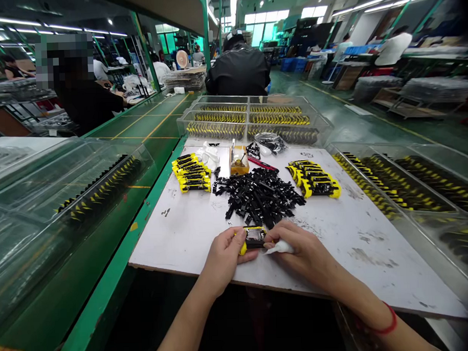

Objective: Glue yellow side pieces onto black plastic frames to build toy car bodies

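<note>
Near the front edge of the white board, my left hand grips a yellow-and-black plastic frame by its left end, thumb on top. At the frame's right end, the fingers of my right hand are pinched together. A white tube with a thin nozzle is tucked in that hand, its tip pointing left. Whether the right fingertips also hold a small part cannot be made out. Just beyond the hands lies a heap of small black plastic parts.
Stacked yellow-and-black frames stand at left and right of the heap. Behind it are a small open box, a red tool and a plastic bag. Clear trays of frames surround the board. People sit beyond.
</note>
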`<state>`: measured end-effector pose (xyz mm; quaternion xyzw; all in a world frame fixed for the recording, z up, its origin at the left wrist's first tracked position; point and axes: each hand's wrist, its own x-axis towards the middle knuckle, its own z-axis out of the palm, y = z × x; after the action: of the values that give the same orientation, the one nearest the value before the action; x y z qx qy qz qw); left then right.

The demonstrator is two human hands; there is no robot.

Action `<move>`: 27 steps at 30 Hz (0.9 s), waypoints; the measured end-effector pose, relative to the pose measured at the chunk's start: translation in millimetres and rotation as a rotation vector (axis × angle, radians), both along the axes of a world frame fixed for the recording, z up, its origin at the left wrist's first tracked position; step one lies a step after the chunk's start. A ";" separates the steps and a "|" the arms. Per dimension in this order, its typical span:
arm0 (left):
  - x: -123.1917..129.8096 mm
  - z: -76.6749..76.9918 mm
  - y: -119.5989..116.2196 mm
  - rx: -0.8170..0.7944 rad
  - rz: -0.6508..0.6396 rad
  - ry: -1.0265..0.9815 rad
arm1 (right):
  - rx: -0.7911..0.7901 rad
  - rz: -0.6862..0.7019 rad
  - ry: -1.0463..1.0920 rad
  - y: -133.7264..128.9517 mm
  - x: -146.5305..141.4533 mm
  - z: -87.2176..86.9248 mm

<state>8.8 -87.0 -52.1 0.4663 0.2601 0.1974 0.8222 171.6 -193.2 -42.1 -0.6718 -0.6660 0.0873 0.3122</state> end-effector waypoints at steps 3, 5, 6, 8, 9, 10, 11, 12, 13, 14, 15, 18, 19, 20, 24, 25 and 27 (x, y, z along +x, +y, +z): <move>-0.5 -0.1 1.5 -0.011 -0.021 0.003 | 0.001 0.019 -0.033 3.1 3.2 4.3; -0.6 -0.1 2.0 -0.020 -0.027 0.010 | -0.007 0.030 -0.053 4.7 5.2 5.6; -0.6 0.0 2.2 -0.024 -0.028 0.011 | -0.012 0.037 -0.057 5.4 6.2 6.1; -0.7 0.2 2.3 -0.027 -0.029 0.005 | -0.028 0.048 -0.059 6.4 7.8 6.8; -0.8 0.4 2.3 -0.027 -0.031 0.002 | -0.035 0.050 -0.060 6.8 8.5 7.3; -0.9 0.5 2.3 -0.028 -0.035 0.000 | -0.041 0.051 -0.061 7.1 9.0 7.9; -1.0 0.7 2.3 -0.029 -0.039 -0.003 | -0.047 0.052 -0.061 7.3 9.5 8.5; -1.0 1.0 2.3 -0.030 -0.043 -0.004 | -0.052 0.052 -0.060 7.5 9.9 9.3; -1.1 1.3 2.4 -0.031 -0.046 -0.004 | -0.058 0.055 -0.056 7.8 10.2 10.1; -1.1 1.7 2.5 -0.035 -0.049 -0.003 | -0.062 0.061 -0.052 8.0 10.5 11.0; -1.0 2.2 2.6 -0.042 -0.051 -0.001 | -0.064 0.069 -0.047 8.3 10.8 11.9; -1.0 4.2 2.9 -0.065 -0.053 0.009 | -0.069 0.084 -0.055 8.7 11.1 14.1; -1.0 4.9 3.0 -0.070 -0.054 0.012 | -0.070 0.088 -0.067 8.7 11.0 14.8; -0.9 5.6 3.0 -0.073 -0.054 0.017 | -0.070 0.089 -0.079 8.6 10.8 15.3; -0.2 7.6 3.6 -0.076 -0.058 0.040 | -0.082 0.091 -0.108 8.1 9.4 16.6; 0.1 7.8 3.8 -0.074 -0.061 0.046 | -0.087 0.092 -0.109 8.2 9.2 16.7; 0.7 8.0 4.0 -0.067 -0.066 0.058 | -0.092 0.095 -0.109 8.9 9.3 16.8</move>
<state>9.4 -83.0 -44.1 0.4523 0.2748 0.1477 0.8355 180.9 -184.3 -25.3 -0.6568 -0.7085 0.0960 0.2396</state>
